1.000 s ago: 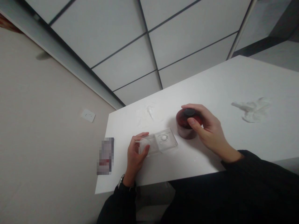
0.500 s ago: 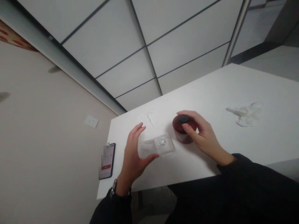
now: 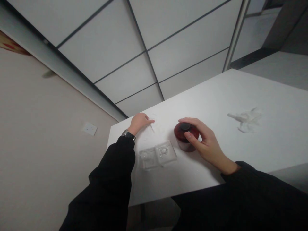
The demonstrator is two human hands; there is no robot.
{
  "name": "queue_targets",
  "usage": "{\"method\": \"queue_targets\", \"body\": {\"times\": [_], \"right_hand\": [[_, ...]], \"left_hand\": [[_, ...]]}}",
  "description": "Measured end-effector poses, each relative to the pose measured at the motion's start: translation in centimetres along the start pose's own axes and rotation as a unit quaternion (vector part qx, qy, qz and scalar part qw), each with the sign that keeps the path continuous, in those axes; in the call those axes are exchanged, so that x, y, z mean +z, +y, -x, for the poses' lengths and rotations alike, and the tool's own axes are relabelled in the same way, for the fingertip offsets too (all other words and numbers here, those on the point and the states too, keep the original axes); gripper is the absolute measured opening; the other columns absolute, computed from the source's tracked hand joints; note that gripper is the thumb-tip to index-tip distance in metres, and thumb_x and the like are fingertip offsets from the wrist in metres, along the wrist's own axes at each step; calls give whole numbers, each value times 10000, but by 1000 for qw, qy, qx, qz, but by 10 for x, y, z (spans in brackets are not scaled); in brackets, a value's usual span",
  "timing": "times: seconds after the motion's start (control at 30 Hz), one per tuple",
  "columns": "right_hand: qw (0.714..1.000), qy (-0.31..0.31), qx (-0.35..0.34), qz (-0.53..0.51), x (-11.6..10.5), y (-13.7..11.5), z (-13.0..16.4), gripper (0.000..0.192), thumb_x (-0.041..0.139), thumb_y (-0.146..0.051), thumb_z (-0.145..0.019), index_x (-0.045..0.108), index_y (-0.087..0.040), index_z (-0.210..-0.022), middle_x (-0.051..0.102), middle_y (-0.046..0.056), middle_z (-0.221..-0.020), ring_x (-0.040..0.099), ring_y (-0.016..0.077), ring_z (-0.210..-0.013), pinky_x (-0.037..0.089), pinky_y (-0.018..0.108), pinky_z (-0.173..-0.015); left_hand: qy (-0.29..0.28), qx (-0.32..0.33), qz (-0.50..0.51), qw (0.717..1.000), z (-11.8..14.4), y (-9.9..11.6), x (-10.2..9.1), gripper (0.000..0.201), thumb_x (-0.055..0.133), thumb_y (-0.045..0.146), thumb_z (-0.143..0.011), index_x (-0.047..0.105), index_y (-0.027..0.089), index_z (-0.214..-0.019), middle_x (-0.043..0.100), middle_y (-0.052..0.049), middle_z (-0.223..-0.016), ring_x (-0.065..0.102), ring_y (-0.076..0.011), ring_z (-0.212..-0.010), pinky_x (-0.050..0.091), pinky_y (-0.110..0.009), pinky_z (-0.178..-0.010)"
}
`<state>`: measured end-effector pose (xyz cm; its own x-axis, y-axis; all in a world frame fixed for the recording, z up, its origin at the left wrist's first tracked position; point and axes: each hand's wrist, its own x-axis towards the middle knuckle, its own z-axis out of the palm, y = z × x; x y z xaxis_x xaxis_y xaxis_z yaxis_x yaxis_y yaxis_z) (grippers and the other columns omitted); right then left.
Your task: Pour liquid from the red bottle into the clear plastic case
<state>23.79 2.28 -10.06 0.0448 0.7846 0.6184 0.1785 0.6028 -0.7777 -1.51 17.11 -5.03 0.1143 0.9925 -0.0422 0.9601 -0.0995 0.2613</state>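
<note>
My right hand point(image 3: 204, 138) is wrapped round a dark red-brown bottle point(image 3: 186, 146) with a black cap, which stands upright on the white table point(image 3: 216, 106). My left hand point(image 3: 139, 122), with a wristwatch, is at the far left part of the table. Its fingers are curled and its thumb points right, at a small thin whitish piece point(image 3: 152, 127). Whether the fingertips grip this piece is too blurred to tell for sure. Between my arms lies a clear plastic case point(image 3: 150, 160), spread in two halves, with a round form in the right half.
A crumpled white tissue point(image 3: 247, 121) lies on the right side of the table. A wall with a socket point(image 3: 90, 129) borders the left side, and panelled sliding doors point(image 3: 115, 48) stand behind the table.
My left hand has moved from beside the clear case to the small whitish piece farther back, and its fingers have closed. My sleeve now hides the phone. The right hand stays on the bottle.
</note>
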Motion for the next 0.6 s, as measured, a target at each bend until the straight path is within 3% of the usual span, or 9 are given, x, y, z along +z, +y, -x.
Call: {"method": "queue_targets", "body": {"times": [0.07,0.17,0.23,0.3,0.43,0.6], "right_hand": [[1000,0,1,0,0,0,0,266,622,-418,-993,667,-293,-1223,738,74,-1216,678,266,-1169,556,468,-1009],[1000,-2,4,-5,0,0,0,260,624,-411,-993,667,-300,-1223,736,65,-1216,676,259,-1170,549,453,-1013],[1000,-1,5,-7,1,0,1,258,627,-412,-990,671,-305,-1220,735,62,-1217,675,261,-1171,546,451,-1016],[1000,4,6,-5,1,0,1,260,629,-413,-987,674,-301,-1218,734,64,-1220,675,265,-1172,541,452,-1022],[1000,6,2,-2,1,-1,1,255,622,-391,-993,671,-287,-1220,732,66,-1221,674,260,-1169,536,441,-1020],[1000,4,-6,1,1,-2,0,249,612,-389,-1000,668,-277,-1216,732,67,-1211,677,258,-1156,540,433,-1007]], "left_hand": [[25,6,24,999,13,5,-12,296,813,428,-802,751,140,-828,760,-98,-749,730,-271,-829,512,-360,-807],[63,36,102,992,53,18,-35,394,693,469,-903,700,158,-1144,789,-68,-893,744,-204,-852,561,-313,-799],[88,94,269,955,88,30,-45,429,757,447,-845,675,169,-1163,783,-44,-868,752,-199,-849,597,-317,-808],[87,117,327,934,120,40,-47,388,809,386,-792,680,191,-1102,764,-9,-826,751,-182,-817,623,-312,-813],[74,133,318,936,156,46,-36,346,834,322,-790,658,212,-1067,751,10,-839,765,-176,-829,633,-311,-856],[45,178,181,966,162,39,-26,285,819,274,-836,642,227,-1054,746,17,-896,753,-180,-846,591,-313,-808]]}}
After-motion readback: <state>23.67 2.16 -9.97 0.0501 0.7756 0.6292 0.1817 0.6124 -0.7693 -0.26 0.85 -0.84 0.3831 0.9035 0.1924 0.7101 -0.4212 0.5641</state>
